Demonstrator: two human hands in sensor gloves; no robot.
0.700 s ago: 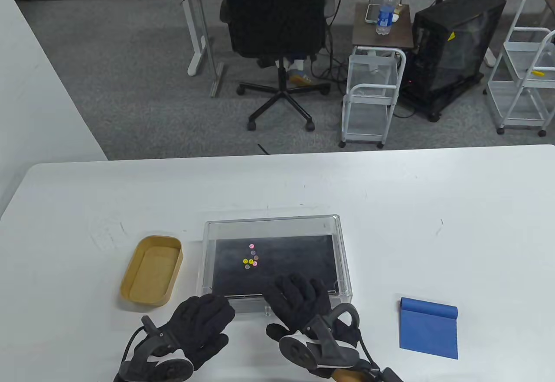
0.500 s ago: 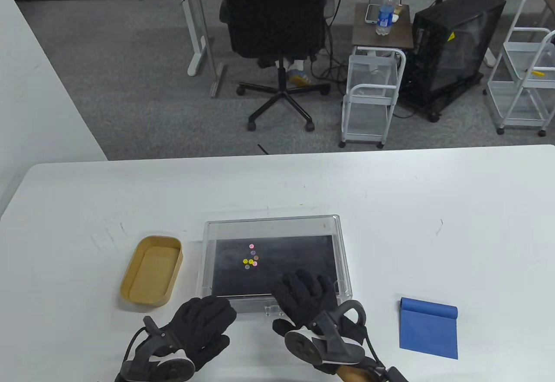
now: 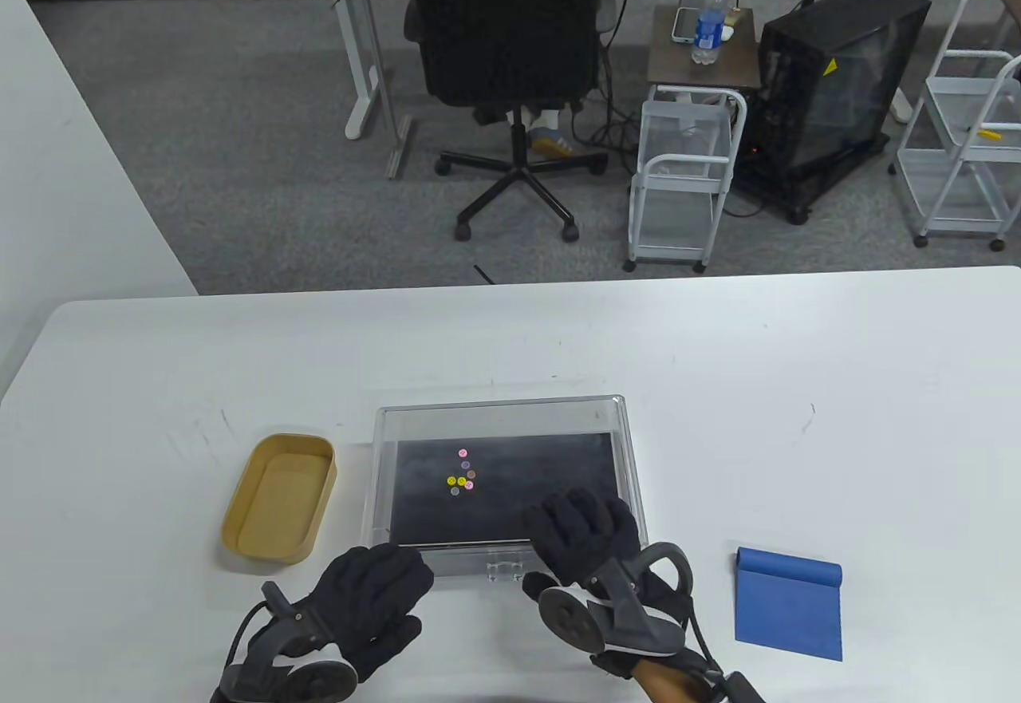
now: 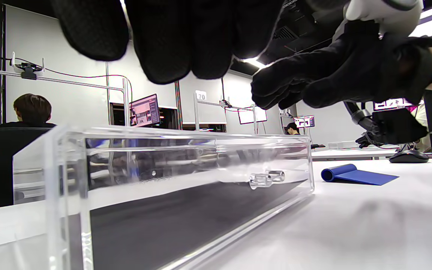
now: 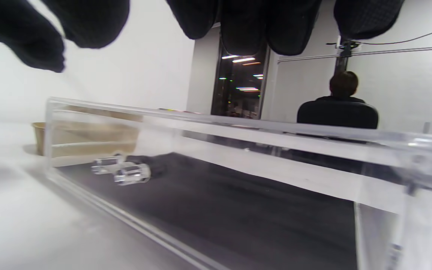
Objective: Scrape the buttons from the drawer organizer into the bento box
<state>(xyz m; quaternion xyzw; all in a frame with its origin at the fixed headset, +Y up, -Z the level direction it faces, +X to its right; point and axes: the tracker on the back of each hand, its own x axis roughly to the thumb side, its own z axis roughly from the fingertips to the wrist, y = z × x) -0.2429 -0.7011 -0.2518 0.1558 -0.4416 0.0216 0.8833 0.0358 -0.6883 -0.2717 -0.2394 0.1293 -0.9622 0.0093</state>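
A clear acrylic drawer organizer [image 3: 630, 464] with a black liner sits mid-table. Several small coloured buttons [image 3: 461, 475] lie clustered on the liner. A tan bento box [image 3: 277, 495] stands empty just left of it. My left hand [image 3: 383, 579] is open and empty at the organizer's near left corner. My right hand [image 3: 586, 531] is open and empty, hovering over the organizer's near right part. The left wrist view shows the organizer's front wall [image 4: 186, 165], its clear knob [image 4: 266, 178] and my right hand [image 4: 336, 75]. The right wrist view shows the knob [image 5: 122, 170] and the bento box [image 5: 84, 140].
A blue scraper [image 3: 788, 603] lies flat on the table right of the organizer; it also shows in the left wrist view [image 4: 354, 175]. An office chair [image 3: 510, 57], carts and a computer case stand beyond the table's far edge.
My right hand has moved to the right along the organizer's near edge, uncovering the clear knob. My left hand, the buttons and the boxes have not moved.
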